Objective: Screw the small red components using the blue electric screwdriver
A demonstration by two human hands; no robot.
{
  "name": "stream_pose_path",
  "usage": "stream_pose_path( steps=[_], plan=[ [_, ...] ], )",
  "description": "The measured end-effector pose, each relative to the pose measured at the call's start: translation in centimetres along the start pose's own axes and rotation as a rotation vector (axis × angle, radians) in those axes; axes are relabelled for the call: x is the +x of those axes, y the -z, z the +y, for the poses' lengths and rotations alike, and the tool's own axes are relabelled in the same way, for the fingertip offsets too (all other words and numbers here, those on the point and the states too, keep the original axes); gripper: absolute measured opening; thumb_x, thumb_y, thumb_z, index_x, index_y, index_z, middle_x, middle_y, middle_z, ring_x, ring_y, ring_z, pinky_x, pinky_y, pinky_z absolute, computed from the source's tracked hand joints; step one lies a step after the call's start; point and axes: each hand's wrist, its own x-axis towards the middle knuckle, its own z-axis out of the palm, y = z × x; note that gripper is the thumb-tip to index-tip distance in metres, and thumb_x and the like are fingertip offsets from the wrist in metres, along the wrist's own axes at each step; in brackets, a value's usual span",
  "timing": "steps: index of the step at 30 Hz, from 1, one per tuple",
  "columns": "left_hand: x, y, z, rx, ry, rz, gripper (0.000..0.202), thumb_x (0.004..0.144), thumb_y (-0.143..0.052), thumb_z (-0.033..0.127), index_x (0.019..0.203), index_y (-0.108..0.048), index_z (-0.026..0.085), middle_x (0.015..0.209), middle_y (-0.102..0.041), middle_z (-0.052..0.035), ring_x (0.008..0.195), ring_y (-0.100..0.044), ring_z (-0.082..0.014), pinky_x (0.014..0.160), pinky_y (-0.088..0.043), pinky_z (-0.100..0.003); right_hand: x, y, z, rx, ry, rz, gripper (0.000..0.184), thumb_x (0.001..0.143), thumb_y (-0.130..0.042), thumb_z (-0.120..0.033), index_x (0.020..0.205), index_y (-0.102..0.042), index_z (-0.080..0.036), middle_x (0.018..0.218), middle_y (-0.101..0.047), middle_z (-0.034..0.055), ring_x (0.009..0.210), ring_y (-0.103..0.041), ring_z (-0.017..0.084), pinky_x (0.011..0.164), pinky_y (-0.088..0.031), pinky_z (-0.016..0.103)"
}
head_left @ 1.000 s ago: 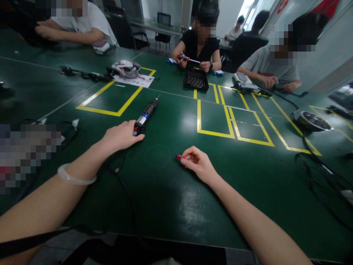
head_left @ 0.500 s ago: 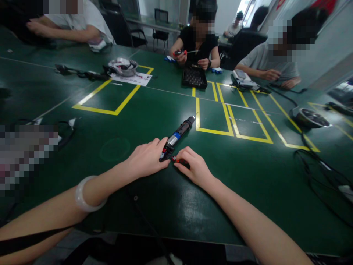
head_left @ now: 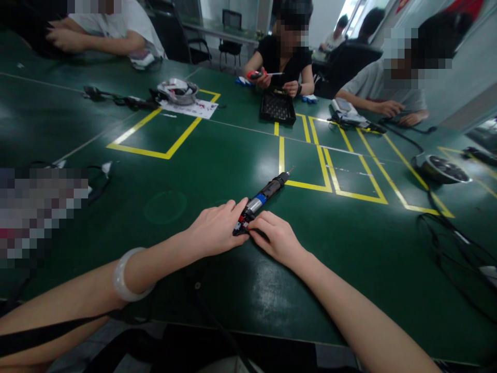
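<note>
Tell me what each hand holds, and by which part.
The left hand holds the dark, blue-banded tool by its rear end. The right hand is at that end too; whether it grips anything cannot be told.

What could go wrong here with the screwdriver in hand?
1. The left hand and right hand crowd the back end of the electric screwdriver and hide much of it, so a slip there might go unseen.
2. The thin bit is bare and points away from the person; a sudden push could perhaps scrape the table.
3. The cord runs toward the near edge; it may snag.
</note>
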Motion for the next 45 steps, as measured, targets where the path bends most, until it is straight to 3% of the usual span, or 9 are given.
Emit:
stream_pose_path(
  steps=[4, 11, 15, 20, 24, 29, 37, 40, 45],
  plan=[
    [0.2, 0.0, -0.1, -0.016, 0.0, -0.009, 0.084, 0.089, -0.053, 0.061, 0.156, -0.028, 0.017, 0.126, -0.059, -0.0187, 0.104, -0.066, -0.0355, 0.079, -0.052, -0.042, 0.1, -0.4, 0.1, 0.042, -0.039, -0.015, 0.014, 0.1, -0.05, -0.023, 0.094, -0.063, -0.021, 0.092, -0.067, 0.0077, 0.086, -0.062, 0.02, 0.077, -0.052, 0.032],
    [0.3, 0.1, 0.1, 0.002, 0.036, -0.032, 0.071, 0.095, -0.045, 0.058, 0.153, -0.032, 0.019, 0.126, -0.059, -0.0177, 0.105, -0.066, -0.0335, 0.079, -0.052, -0.04, 0.2, 0.1, -0.1, 0.22, -0.107, -0.003, 0.012, 0.098, -0.053, -0.021, 0.097, -0.064, -0.021, 0.093, -0.069, 0.0054, 0.086, -0.064, 0.018, 0.081, -0.052, 0.032],
    [0.3, 0.1, 0.1, 0.014, 0.031, 0.002, 0.061, 0.096, -0.046, 0.057, 0.144, -0.042, 0.02, 0.122, -0.06, -0.0164, 0.106, -0.064, -0.0329, 0.079, -0.052, -0.04, 0.2, 0.5, 0.1, 0.285, -0.202, 0.054, 0.017, 0.096, -0.053, -0.018, 0.109, -0.063, -0.02, 0.089, -0.067, 0.0036, 0.076, -0.062, 0.015, 0.072, -0.05, 0.028],
    [1.1, 0.2, -1.1, 0.09, 0.069, 0.071, 0.057, 0.096, -0.05, 0.054, 0.141, -0.044, 0.02, 0.121, -0.06, -0.0168, 0.11, -0.061, -0.0335, 0.082, -0.051, -0.04, -0.1, 0.7, 1.0, 0.249, -0.229, 0.075, 0.014, 0.096, -0.051, -0.019, 0.103, -0.064, -0.02, 0.086, -0.063, 0.0026, 0.071, -0.058, 0.014, 0.068, -0.048, 0.027],
    [2.4, 0.6, -3.9, 0.129, 0.179, 0.11, 0.063, 0.097, -0.043, 0.058, 0.146, -0.039, 0.018, 0.124, -0.057, -0.0193, 0.111, -0.059, -0.0357, 0.086, -0.051, -0.044, -0.2, 0.9, 1.3, 0.235, -0.226, 0.059, 0.014, 0.096, -0.051, -0.018, 0.1, -0.064, -0.021, 0.087, -0.061, 0.0028, 0.07, -0.056, 0.014, 0.067, -0.046, 0.027],
    [3.6, 1.7, -9.5, 0.125, 0.377, 0.115, 0.071, 0.095, -0.036, 0.065, 0.144, -0.041, 0.014, 0.123, -0.056, -0.0232, 0.112, -0.057, -0.0407, 0.086, -0.051, -0.051, -0.3, 0.9, 1.3, 0.253, -0.21, 0.043, 0.014, 0.096, -0.051, -0.017, 0.099, -0.064, -0.021, 0.09, -0.061, 0.0033, 0.073, -0.057, 0.013, 0.067, -0.046, 0.027],
    [2.5, 3.1, -18.3, 0.104, 0.645, 0.153, 0.08, 0.094, -0.028, 0.072, 0.144, -0.038, 0.01, 0.132, -0.048, -0.023, 0.115, -0.05, -0.0369, 0.092, -0.047, -0.053, -0.2, 0.9, 1.3, 0.275, -0.233, 0.01, 0.013, 0.096, -0.052, -0.017, 0.098, -0.063, -0.022, 0.094, -0.062, 0.0034, 0.075, -0.059, 0.013, 0.068, -0.047, 0.027],
    [1.8, 3.0, -19.7, 0.133, 0.688, 0.201, 0.081, 0.094, -0.028, 0.072, 0.145, -0.038, 0.009, 0.133, -0.047, -0.0228, 0.117, -0.048, -0.0374, 0.095, -0.045, -0.053, -0.2, 0.9, 1.2, 0.28, -0.231, 0.006, 0.013, 0.096, -0.052, -0.016, 0.098, -0.063, -0.021, 0.093, -0.062, 0.0038, 0.077, -0.059, 0.014, 0.069, -0.047, 0.027],
    [1.4, 2.9, -19.5, 0.273, 0.616, 0.376, 0.072, 0.097, -0.03, 0.066, 0.139, -0.046, 0.01, 0.135, -0.044, -0.0224, 0.123, -0.045, -0.0372, 0.099, -0.044, -0.05, -0.2, 0.9, 1.2, 0.278, -0.227, -0.006, 0.013, 0.096, -0.051, -0.016, 0.098, -0.063, -0.022, 0.095, -0.063, 0.0037, 0.077, -0.059, 0.014, 0.07, -0.047, 0.027]
  ],
)
